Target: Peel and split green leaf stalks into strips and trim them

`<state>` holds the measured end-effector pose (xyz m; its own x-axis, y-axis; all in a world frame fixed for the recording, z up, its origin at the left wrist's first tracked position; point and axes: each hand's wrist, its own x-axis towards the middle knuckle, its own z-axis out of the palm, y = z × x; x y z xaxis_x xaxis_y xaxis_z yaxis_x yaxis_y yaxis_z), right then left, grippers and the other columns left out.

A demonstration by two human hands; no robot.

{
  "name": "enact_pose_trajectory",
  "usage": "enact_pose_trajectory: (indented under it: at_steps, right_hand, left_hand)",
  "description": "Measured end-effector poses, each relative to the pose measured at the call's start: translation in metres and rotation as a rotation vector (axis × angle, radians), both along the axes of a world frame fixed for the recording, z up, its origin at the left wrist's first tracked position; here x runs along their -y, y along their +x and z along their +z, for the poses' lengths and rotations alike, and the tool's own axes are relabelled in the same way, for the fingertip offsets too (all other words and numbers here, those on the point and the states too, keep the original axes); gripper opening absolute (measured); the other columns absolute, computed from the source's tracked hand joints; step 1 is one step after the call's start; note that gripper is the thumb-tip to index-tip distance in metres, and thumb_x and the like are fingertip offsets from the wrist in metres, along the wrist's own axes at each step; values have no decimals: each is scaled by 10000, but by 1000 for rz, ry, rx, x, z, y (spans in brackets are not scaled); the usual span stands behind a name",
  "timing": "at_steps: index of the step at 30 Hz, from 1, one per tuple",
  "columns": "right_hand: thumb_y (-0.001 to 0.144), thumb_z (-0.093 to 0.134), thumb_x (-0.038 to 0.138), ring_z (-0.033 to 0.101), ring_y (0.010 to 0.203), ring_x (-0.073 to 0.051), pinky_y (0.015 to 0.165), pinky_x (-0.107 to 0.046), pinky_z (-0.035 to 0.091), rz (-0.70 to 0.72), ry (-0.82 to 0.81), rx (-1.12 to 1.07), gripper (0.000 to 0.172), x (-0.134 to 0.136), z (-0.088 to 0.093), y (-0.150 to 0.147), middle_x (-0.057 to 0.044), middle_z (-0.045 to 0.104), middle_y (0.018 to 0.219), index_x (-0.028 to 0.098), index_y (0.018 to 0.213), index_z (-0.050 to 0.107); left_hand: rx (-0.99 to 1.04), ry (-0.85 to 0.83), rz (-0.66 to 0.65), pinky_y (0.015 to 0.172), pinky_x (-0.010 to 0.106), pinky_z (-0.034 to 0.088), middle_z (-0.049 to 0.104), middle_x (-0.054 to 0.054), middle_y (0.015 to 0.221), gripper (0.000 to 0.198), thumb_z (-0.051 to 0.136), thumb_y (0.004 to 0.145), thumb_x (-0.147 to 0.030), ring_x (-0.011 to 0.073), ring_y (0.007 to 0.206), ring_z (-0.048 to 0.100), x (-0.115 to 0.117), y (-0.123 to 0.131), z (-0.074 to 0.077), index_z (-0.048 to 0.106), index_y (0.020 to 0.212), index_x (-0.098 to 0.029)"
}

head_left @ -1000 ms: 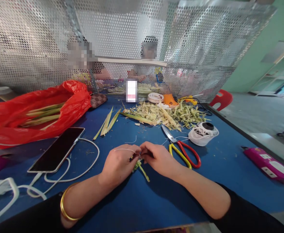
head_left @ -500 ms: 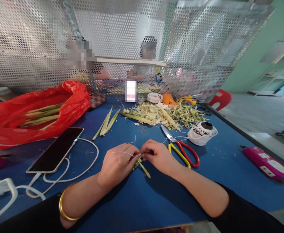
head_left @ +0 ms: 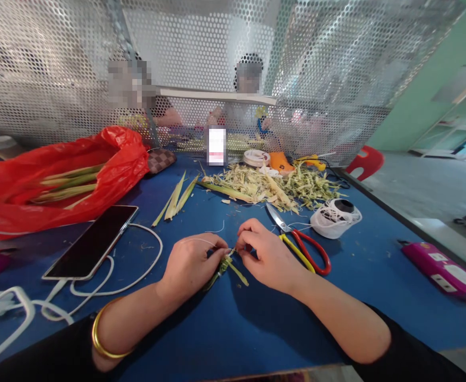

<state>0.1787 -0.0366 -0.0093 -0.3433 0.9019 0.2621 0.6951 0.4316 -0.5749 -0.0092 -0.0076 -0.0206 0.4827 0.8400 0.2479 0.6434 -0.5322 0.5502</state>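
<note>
My left hand (head_left: 195,262) is closed around a small bundle of green leaf strips (head_left: 224,265), thumb and forefinger pinching its upper end. One pale strip sticks out from the bundle toward the lower right. A white string (head_left: 201,241) runs over the back of this hand to the pinch. Just to the right, my right hand (head_left: 262,254) pinches something thin at the bundle's tip, apparently the string; its fingertips partly hide it. Beyond the right wrist lie scissors (head_left: 312,252) with one red and one yellow handle, beside a spool of white string (head_left: 335,218).
A pile of leaf shreds (head_left: 252,183) lies farther back, with loose leaf pieces (head_left: 175,199) left of it. To the left are a red plastic bag (head_left: 121,154) holding leaves, and a phone (head_left: 93,244) on a white cable. A perforated metal screen (head_left: 201,48) separates two people opposite.
My right hand has drawn slightly away from my left, widening the gap between the fingertips. More of the green bundle shows below my left thumb. The view has shifted a little.
</note>
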Motion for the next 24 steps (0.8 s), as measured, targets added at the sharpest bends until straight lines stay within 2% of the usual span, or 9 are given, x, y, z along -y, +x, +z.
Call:
enact_pose_trajectory:
  at_steps: [6,8,11,14,16,20,24]
  right_hand:
    - [655,525,44,416,583,-85,548,-241,324,46,-83,113,134,4,9,2,-2,496,830,174,630,513]
    - [643,519,39,420,589,-86,546,-238,318,70,-121,109,146,4,10,2,9,490,791,174,598,489]
    - [644,504,22,466,629,-91,574,-235,349,103,-137,27,158,4,8,1,9,510,809,176,613,488]
    - [676,489,8,503,661,-91,605,-230,387,144,-122,-146,171,4,5,-2,-5,560,888,178,655,500]
    - [704,477,15,519,655,-90,596,-222,403,186,-187,-266,170,4,1,-4,-14,594,911,181,676,499]
    - [743,441,43,566,609,-102,556,-215,415,219,-445,-377,166,0,-8,-5,10,623,757,191,759,516]
    - [723,432,32,576,667,-124,603,-234,426,184,-418,-347,175,-4,-12,-3,9,613,719,187,745,511]
  left_hand:
    - [-122,60,106,656,257,400,706,-8,783,170,508,844,-284,171,739,634,-6,-4,4,646,755,-236]
    - [-178,84,114,641,262,392,694,-4,759,176,495,849,-277,175,719,625,-7,-4,5,624,736,-234]
    - [-232,125,81,656,266,388,680,2,752,184,464,859,-248,179,737,619,-7,-3,5,597,733,-232]
    - [-247,151,75,654,270,380,663,3,746,178,451,861,-244,178,737,607,-7,-2,3,577,735,-232]
    - [-240,145,83,639,275,372,644,3,721,175,459,853,-246,177,715,592,-7,-2,2,562,713,-229]
    - [-145,62,96,625,282,368,604,2,691,173,515,811,-269,172,683,558,-8,-1,2,536,648,-215]
    - [200,-214,37,620,255,378,612,2,736,232,548,769,-255,123,643,532,-12,1,7,459,564,-192]
